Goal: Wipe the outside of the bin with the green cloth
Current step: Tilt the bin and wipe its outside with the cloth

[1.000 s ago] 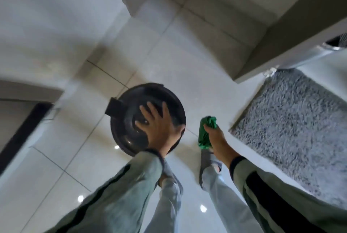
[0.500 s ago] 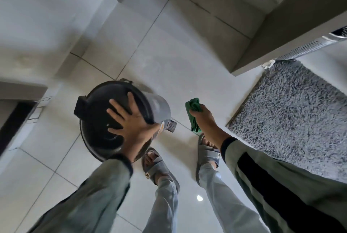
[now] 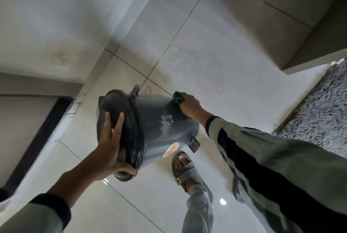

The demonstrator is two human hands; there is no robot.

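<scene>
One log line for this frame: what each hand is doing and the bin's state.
left hand: holds lid, bin tilted | right hand: cloth on bin side | smudge: unwiped

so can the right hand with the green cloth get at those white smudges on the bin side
Probably yes: the right hand presses the green cloth on the tilted bin, and nothing lies between it and the white smudges.

We have tipped the bin (image 3: 159, 120) far over with our left hand (image 3: 110, 142); our right hand (image 3: 189, 107) now presses the green cloth (image 3: 178, 97) against its side.
</scene>
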